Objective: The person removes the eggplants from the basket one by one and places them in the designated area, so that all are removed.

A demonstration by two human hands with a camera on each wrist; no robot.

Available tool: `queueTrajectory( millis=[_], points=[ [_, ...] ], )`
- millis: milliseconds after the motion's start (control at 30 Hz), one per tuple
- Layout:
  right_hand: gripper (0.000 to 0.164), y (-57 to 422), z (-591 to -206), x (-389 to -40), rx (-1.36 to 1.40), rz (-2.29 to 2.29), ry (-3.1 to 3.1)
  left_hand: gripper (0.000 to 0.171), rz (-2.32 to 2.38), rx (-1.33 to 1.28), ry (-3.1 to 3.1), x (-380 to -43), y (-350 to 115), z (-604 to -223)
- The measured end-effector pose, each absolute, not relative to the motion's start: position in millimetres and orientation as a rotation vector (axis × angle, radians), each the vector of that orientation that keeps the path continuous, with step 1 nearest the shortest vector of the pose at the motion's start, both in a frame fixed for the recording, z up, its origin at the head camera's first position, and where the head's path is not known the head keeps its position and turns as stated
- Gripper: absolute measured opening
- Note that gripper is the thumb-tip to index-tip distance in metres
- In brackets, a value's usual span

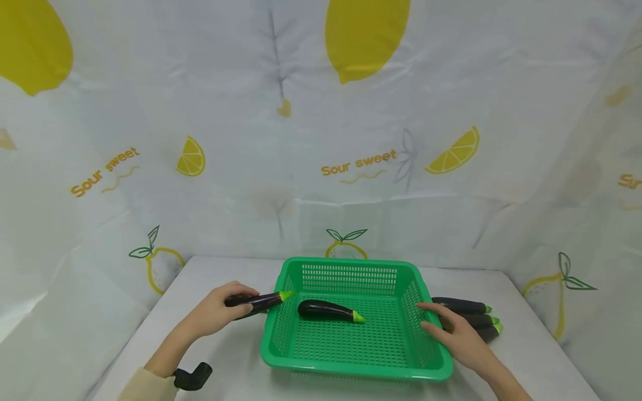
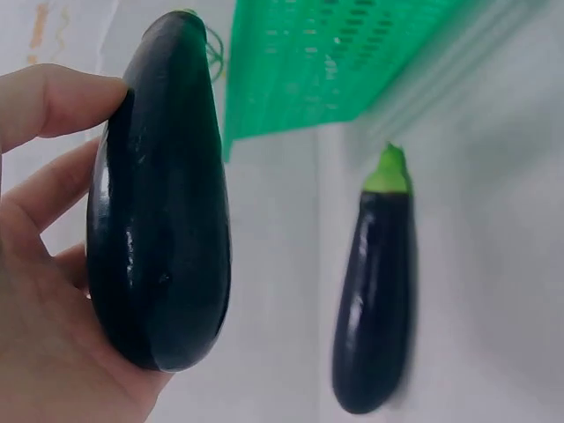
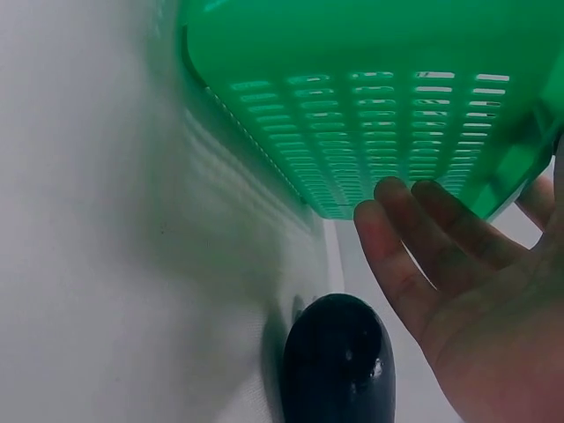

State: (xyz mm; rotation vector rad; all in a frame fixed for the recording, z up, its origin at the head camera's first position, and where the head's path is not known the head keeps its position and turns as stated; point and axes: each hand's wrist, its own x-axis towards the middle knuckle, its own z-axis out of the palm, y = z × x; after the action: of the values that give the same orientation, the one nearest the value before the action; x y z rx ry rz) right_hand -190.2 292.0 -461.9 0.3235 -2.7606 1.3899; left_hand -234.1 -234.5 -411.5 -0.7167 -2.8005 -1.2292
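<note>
My left hand [image 1: 225, 306] grips a dark purple eggplant [image 2: 163, 203] with a green stem tip, level with the basket's left rim. In the left wrist view, thumb and fingers wrap the eggplant from one side. Another eggplant [image 2: 377, 291] lies on the table beside the basket, mostly hidden in the head view. Inside the green plastic basket [image 1: 351, 374] lies one eggplant [image 1: 326, 311]. My right hand [image 1: 458, 337] holds the basket's right rim, thumb and a finger over the inside. Its other fingers [image 3: 441, 233] extend along the outer wall; firm contact there is unclear.
Several eggplants [image 1: 461, 305] lie on the white table [image 1: 230, 356] right of the basket, partly behind my right hand. A lemon-printed sheet [image 1: 241, 184] hangs behind and at both sides. A black strap piece [image 1: 193, 377] sits at my left wrist.
</note>
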Motion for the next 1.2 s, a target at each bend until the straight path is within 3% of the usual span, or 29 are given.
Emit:
queueTrajectory(
  millis=[700, 1200],
  points=[
    [0.047, 294, -463, -189, 0.315, 1.33, -2.764, 0.027, -1.175, -0.455, -2.887, -247, -277, -447],
    [0.048, 290, -465, -190, 0.299, 1.367, -2.765, 0.025, -0.966, -0.608, -2.927, -260, -273, -472]
  ],
)
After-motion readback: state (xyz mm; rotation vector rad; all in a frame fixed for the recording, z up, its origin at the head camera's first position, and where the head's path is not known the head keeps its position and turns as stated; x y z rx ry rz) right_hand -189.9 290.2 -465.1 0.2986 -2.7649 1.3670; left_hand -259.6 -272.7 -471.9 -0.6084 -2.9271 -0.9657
